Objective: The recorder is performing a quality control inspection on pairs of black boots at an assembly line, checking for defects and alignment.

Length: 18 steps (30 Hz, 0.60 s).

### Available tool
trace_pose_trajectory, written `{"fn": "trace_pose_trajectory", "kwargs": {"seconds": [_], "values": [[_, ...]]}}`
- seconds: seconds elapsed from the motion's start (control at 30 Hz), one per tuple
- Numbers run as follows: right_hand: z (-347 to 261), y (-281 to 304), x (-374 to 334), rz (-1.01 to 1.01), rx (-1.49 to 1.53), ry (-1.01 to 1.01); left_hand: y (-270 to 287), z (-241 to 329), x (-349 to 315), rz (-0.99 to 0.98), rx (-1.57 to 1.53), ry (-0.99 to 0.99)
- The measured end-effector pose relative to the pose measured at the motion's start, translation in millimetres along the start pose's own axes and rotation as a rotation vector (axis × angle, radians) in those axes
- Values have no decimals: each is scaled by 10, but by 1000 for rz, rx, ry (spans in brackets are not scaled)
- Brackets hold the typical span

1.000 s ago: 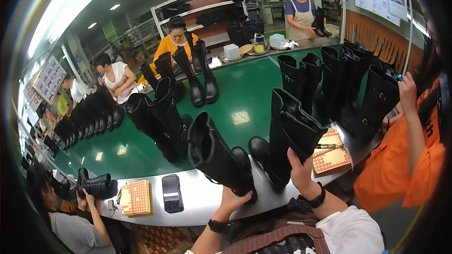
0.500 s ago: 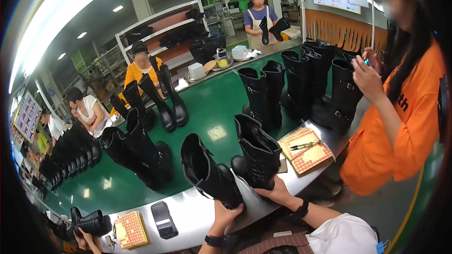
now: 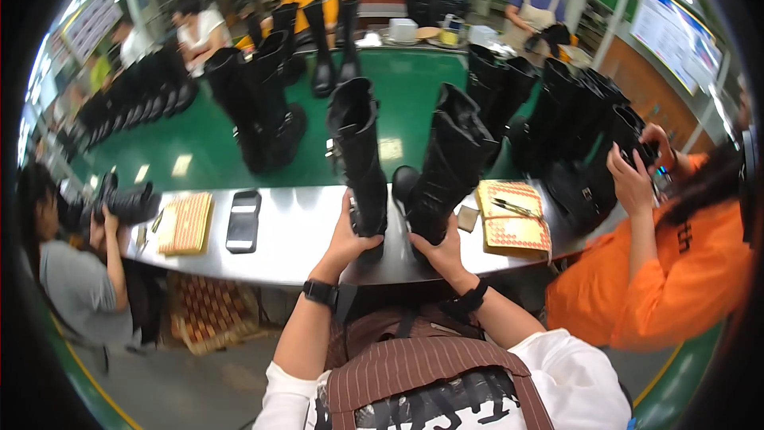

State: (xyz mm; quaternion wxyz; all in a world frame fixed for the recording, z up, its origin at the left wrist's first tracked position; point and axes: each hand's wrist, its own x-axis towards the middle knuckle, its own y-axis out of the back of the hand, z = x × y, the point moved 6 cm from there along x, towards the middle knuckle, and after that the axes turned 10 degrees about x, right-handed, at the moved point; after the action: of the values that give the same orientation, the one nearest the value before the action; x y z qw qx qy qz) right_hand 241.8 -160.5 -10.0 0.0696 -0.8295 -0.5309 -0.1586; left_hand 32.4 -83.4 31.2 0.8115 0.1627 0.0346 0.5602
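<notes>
Grips both loaded: left grip (image 3: 342, 243) wrapped low round the left boot (image 3: 356, 139), right grip (image 3: 442, 255) wrapped low round the right boot (image 3: 455, 151). Pair stands side by side at the steel front strip of the tabletop (image 3: 294, 231), left near upright, right leaning right. Lower ends hidden, can't tell if soles touch.

Handling, my read: moderate weight, mostly in the sole. Shaft soft, would likely fold if lifted by the collar; foot end stiffer, so heel/ankle is the hold. Surface looks smooth, slightly slick. Not fragile, could scuff. Buckle (image 3: 331, 151) on the left boot might snag.

Writing: none I can make out on the boots from here. Yellow card stack (image 3: 509, 232) to their right has red print, pen (image 3: 513, 207) on top. Similar second stack (image 3: 185, 224) off left. Blue-and-white wall board (image 3: 676, 36): too blurred. Orange shirt (image 3: 613, 299): dark lettering, partly hidden.
</notes>
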Motion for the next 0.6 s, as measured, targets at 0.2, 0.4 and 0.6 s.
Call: {"fn": "trace_pose_trajectory", "kwargs": {"seconds": [0.2, 0.4, 0.6], "values": [[46, -22, 17, 13, 28, 59, 67, 222, -109, -79, 76, -6], [41, -24, 1, 32, 32, 83, 741, 1404, -266, 323, 275, -498], [-108, -8, -4, 74, -8, 166, 701, 2228, -204, 450, 937, -723]]}}
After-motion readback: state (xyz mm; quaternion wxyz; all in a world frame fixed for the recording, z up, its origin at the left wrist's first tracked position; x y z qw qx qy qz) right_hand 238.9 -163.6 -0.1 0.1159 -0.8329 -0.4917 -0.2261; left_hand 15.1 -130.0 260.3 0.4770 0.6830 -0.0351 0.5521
